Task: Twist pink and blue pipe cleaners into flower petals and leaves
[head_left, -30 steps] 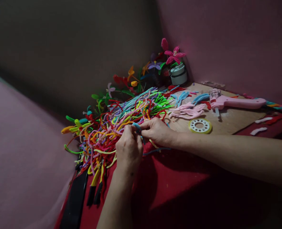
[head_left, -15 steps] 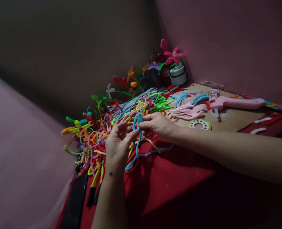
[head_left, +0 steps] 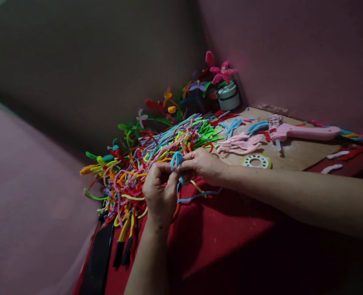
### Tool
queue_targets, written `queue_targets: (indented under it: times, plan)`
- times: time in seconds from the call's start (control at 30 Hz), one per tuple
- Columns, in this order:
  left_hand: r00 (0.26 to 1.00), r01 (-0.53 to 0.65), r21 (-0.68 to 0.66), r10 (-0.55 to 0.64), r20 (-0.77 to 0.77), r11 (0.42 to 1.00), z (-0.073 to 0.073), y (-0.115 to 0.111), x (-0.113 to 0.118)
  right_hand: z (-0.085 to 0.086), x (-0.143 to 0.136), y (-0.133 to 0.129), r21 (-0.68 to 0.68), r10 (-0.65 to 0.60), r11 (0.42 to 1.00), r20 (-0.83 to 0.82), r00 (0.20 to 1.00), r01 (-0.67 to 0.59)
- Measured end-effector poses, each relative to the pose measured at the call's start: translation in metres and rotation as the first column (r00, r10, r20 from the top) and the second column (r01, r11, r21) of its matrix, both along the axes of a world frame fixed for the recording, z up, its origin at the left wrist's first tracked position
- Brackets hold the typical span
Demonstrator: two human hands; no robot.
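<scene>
A looped blue pipe cleaner [head_left: 177, 159] is pinched between my two hands above the red tabletop [head_left: 224, 237]. My left hand [head_left: 160, 190] grips its left side with thumb and fingers closed. From the right, my right hand [head_left: 204, 166] pinches the same loop at the fingertips. Blue ends hang below the fingers, and a blue strand trails right over the red surface. Behind my left hand lies a heap of many-coloured pipe cleaners [head_left: 166, 139].
A pink glue gun [head_left: 310, 132] rests on a wooden board [head_left: 295, 157], beside a yellow-rimmed tape roll [head_left: 257, 161] and pale pink petals [head_left: 239, 143]. Pipe-cleaner flowers [head_left: 223, 73] stand at the back near a white container [head_left: 229, 97]. A black flat object [head_left: 98, 260] lies at the front left.
My left hand has moved right and closed in on the blue piece. The loop now sits lower and more bunched between my fingertips, with less strand hanging in view.
</scene>
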State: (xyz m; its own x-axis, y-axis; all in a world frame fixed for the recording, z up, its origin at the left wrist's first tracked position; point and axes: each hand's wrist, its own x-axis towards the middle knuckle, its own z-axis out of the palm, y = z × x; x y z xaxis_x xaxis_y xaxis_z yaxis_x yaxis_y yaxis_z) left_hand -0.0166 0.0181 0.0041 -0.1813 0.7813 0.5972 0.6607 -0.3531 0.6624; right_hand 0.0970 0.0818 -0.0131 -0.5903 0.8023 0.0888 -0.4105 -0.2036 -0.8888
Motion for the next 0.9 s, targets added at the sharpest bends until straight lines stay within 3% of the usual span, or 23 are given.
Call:
queue_targets:
  times: [0.1, 0.2, 0.27, 0.33, 0.4, 0.47, 0.6, 0.7, 0.9]
  plan:
    - [0.942, 0.006, 0.197, 0.061, -0.330, 0.980, -0.0019, -0.0004, -0.0010, -0.0011, -0.0005, 0.0003, -0.040, 0.058, 0.997, -0.049, 0.997, -0.060]
    - [0.910, 0.035, 0.250, 0.073, -0.408, 0.968, -0.0012, -0.0002, -0.0023, -0.0022, -0.0003, 0.0009, -0.080, 0.092, 0.991, -0.125, 0.988, -0.103]
    - [0.951, 0.028, 0.202, 0.036, -0.309, 0.979, 0.0000, -0.0001, -0.0031, -0.0022, 0.0007, 0.0011, -0.100, 0.115, 0.986, -0.167, 0.979, -0.133]
    - [0.991, 0.069, 0.023, -0.066, -0.119, 0.997, 0.0016, -0.0002, -0.0043, -0.0020, 0.0018, 0.0011, -0.110, 0.132, 0.982, -0.168, 0.977, -0.151]
    - [0.982, 0.181, -0.186, -0.165, 0.095, 0.966, 0.0032, -0.0004, -0.0057, -0.0021, 0.0025, 0.0015, -0.120, 0.143, 0.979, -0.155, 0.977, -0.162]
    - [0.949, 0.278, -0.282, -0.219, 0.226, 0.918, 0.0043, -0.0004, -0.0068, -0.0029, 0.0026, 0.0025, -0.128, 0.163, 0.975, -0.149, 0.975, -0.183]
    - [0.947, 0.284, -0.257, -0.229, 0.226, 0.924, 0.0033, 0.0006, -0.0075, -0.0042, 0.0015, 0.0053, -0.174, 0.220, 0.954, -0.144, 0.965, -0.244]
    - [0.948, 0.272, -0.250, -0.215, 0.235, 0.929, 0.0021, 0.0027, -0.0084, -0.0034, 0.0009, 0.0059, -0.235, 0.141, 0.957, -0.137, 0.980, -0.171]
    - [0.904, 0.336, -0.320, -0.208, 0.373, 0.886, 0.0078, 0.0049, -0.0090, -0.0003, 0.0021, 0.0031, -0.192, 0.059, 0.979, -0.082, 0.995, -0.074]
